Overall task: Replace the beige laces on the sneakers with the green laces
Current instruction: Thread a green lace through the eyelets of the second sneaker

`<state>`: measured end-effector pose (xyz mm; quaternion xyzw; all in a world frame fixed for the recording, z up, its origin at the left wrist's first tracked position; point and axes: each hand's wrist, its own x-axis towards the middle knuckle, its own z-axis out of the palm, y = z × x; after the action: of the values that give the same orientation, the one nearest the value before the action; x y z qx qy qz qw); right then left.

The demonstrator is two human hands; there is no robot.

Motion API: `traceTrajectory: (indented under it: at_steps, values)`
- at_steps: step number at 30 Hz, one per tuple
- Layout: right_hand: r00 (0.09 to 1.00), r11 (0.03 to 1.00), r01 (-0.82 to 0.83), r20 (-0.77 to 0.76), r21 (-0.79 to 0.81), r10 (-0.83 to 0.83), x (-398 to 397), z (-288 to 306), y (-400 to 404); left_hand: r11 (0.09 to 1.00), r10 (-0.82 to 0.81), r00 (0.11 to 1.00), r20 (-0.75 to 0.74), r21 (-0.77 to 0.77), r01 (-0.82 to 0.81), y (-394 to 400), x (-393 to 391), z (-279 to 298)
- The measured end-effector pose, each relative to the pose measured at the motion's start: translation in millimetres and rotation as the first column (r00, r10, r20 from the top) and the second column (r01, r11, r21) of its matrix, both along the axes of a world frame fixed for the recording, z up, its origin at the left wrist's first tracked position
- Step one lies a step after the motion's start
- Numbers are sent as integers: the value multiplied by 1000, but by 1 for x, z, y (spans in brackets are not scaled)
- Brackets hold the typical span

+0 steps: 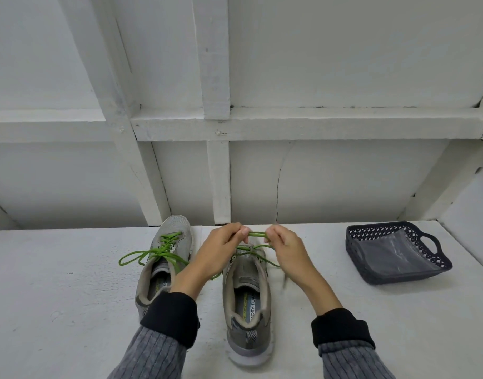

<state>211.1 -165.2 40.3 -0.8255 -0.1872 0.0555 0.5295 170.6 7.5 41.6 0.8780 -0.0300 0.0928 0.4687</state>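
Both hands, left hand (223, 243) and right hand (282, 243), pinch loops of the green lace (257, 234) taut above the right sneaker (247, 291), seemingly tying its bow; the left sneaker (163, 258) alongside already wears green

two grey sneakers (247, 302), green laces (163, 251) threaded, upright.

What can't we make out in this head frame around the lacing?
- Head view: right sneaker eyelets and knot are covered by the left hand and right hand.
- Green lace between the hands: motion blur, bow or plain loops unclear.
- Left sneaker heel hidden behind the left sleeve.
- Basket: clear liner, contents unreadable; no beige laces visible.
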Motion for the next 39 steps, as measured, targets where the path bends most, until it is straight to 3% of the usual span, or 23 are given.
traceTrajectory:
  at_steps: [5,8,11,16,19,22,25,27,30,33,36,39]
  values:
    - [903,904,428,51,5,-427,22,-22,-36,987,120,993,15,-111,-118,19,-1,-1]
    - [865,861,500,11,-96,-502,31,-43,-50,978,173,985,18,-121,-170,24,-1,1]
    - [922,916,385,9,-116,-387,27,-44,-39,986,130,991,22,-109,-127,19,2,2]
    - [995,999,-26,-91,39,30,-2,-2,6,998,27,999,41,-61,-25,-1,10,2]
    - [996,996,-67,-61,54,70,-3,4,9,996,1,999,33,-84,2,-3,10,1]
    - [992,992,117,44,50,-119,7,-1,-5,995,11,1000,5,-99,-11,6,8,-3]
    - [900,905,421,102,55,-424,19,-10,-24,985,75,997,-5,-157,-75,18,6,-6]
    - [857,861,508,99,-7,-505,26,-20,-32,978,106,994,-12,-179,-106,23,6,-7]
    - [905,898,419,142,-135,-401,25,-26,-27,984,84,996,0,-159,-83,17,7,-6]
    - [985,986,156,81,-60,-151,11,-13,-5,989,33,999,15,-143,-31,4,11,-2]
    - [996,996,-90,-25,16,90,-1,3,12,989,6,999,33,-150,-1,-6,14,3]
    - [999,997,-50,22,50,49,1,4,10,989,-26,999,21,-147,29,-8,15,3]
